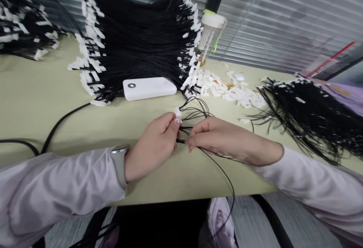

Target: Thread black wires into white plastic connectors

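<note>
My left hand (159, 140) is closed, its thumb and fingers pinching a white plastic connector (177, 112) near the middle of the table. Several thin black wires (195, 108) loop out of the connector to the right. Just beside it, my right hand (212, 136) is closed on black wires (184, 128), thumb against fingers, a short gap from the left hand. One loose black wire (227, 176) curves down over the table's front edge. The fingertips partly hide where the wires meet the connector.
Behind the hands lies a white power bank (150, 88) against a large stack of black cables (141, 32) with white ends. Loose white connectors (221, 85) are heaped at the back right, near a clear bottle (211, 32). More black wires (309, 115) lie at right.
</note>
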Motion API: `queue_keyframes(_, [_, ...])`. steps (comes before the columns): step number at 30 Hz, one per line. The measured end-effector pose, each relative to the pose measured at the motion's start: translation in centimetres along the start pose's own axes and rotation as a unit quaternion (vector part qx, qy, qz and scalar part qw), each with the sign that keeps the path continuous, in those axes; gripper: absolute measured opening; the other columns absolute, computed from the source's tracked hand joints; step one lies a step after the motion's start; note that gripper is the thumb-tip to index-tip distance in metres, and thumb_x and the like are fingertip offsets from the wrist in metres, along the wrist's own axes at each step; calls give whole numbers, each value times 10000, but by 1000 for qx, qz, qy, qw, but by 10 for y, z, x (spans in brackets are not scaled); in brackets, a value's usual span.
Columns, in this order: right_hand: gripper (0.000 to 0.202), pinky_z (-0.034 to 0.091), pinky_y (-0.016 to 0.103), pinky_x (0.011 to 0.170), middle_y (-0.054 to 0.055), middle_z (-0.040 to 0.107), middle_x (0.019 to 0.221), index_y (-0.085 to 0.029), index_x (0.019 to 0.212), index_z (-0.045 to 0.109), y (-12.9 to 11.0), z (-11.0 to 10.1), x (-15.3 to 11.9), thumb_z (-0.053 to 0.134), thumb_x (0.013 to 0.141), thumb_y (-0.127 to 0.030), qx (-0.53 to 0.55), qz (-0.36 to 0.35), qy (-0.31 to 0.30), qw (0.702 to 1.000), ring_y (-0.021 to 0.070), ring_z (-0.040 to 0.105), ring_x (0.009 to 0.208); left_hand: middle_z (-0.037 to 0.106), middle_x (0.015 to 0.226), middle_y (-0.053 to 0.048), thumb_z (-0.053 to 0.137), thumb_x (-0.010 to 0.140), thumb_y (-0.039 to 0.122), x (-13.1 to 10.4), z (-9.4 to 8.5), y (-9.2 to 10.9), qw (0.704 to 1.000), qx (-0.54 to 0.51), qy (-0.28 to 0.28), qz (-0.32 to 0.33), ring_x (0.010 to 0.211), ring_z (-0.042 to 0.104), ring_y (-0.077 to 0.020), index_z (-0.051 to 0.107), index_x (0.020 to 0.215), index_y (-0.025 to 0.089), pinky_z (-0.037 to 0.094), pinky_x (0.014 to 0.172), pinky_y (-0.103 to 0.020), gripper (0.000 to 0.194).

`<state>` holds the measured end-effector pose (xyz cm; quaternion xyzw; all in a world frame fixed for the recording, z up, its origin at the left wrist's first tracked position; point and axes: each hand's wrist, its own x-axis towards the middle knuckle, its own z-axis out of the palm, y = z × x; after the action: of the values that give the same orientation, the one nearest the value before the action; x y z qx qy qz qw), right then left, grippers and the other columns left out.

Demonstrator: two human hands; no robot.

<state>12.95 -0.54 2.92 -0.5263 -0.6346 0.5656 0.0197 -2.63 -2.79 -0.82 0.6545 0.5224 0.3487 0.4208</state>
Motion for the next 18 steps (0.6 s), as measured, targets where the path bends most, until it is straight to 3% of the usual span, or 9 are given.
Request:
queue_keyframes(6, [147,188,158,294,-84,334,355,-135,630,565,4,1,1,524,665,-272,85,-3,-25,996,21,260,297,425,509,47,281,858,347,-1,-1,1,1000,-4,-9,1,486,405,-101,388,602,189,320,487,-231,320])
queue_keyframes(9, [149,212,152,296,-82,338,366,-150,632,557,0,3,-3,473,691,-259,43,1,-26,999,24,278,302,419,511,48,291,856,342,-1,-1,2,1000,-2,-13,6,488,400,-102,386,598,189,317,489,-232,314])
queue_keyframes(11, [135,223,148,306,-73,365,390,-161,630,562,-2,1,-7,457,685,-225,-43,-17,-12,999,27,310,329,421,515,46,294,854,342,-1,-1,1,1000,-2,-12,10,492,405,-104,387,597,188,319,495,-237,314])
queue_keyframes(13, [139,255,149,337,-60,423,420,-164,589,573,-5,-7,-13,455,663,-175,-175,-62,32,982,26,349,365,422,511,46,289,854,352,0,-2,0,1000,-13,-12,6,484,410,-106,392,612,189,321,488,-238,309])
queue_keyframes(15, [143,297,163,385,-50,485,442,-169,550,591,-10,-23,-24,482,641,-148,-309,-96,109,940,25,381,388,425,522,46,283,853,360,1,-2,-2,999,-40,-14,-7,473,414,-103,392,637,191,327,472,-233,296])
queue_keyframes(17, [100,310,188,412,-42,524,452,-183,573,630,-15,-42,-39,545,622,-162,-392,-98,240,883,30,403,389,429,539,45,284,852,360,3,-2,-3,998,-61,-16,-15,469,418,-97,389,651,193,332,461,-225,282])
queue_keyframes(18, [65,297,196,406,-35,530,452,-181,580,641,-18,-51,-47,582,604,-171,-399,-90,343,845,33,410,383,431,545,44,288,851,356,3,-2,-4,998,-67,-14,-17,469,421,-94,385,650,192,334,460,-222,277])
